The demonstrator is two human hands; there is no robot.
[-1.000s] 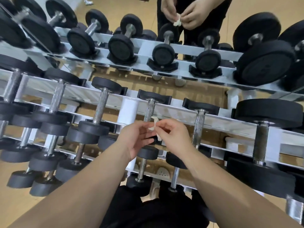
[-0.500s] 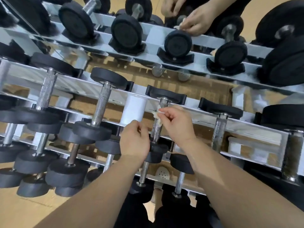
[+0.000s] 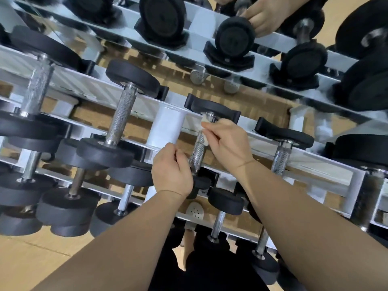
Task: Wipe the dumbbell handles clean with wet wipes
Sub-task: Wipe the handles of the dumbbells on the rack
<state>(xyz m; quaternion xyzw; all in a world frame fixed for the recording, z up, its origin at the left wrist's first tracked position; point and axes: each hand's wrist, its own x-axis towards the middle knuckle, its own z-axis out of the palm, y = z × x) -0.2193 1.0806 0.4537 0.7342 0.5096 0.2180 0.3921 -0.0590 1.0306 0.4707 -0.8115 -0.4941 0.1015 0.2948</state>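
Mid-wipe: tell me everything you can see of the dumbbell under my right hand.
The dumbbell is small: a silvery, cross-hatched metal handle between black, rubber-looking ends. It lies tilted on the white rack, far end in a black cradle, near end low by the left hand. The right hand pinches a white wipe against the handle's upper part. The left hand lies against the lower part; whether it grips is hidden.

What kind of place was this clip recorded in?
Most likely a gym's free-weights area: a tiered white rack filled with black dumbbells, with a wall mirror behind reflecting them.
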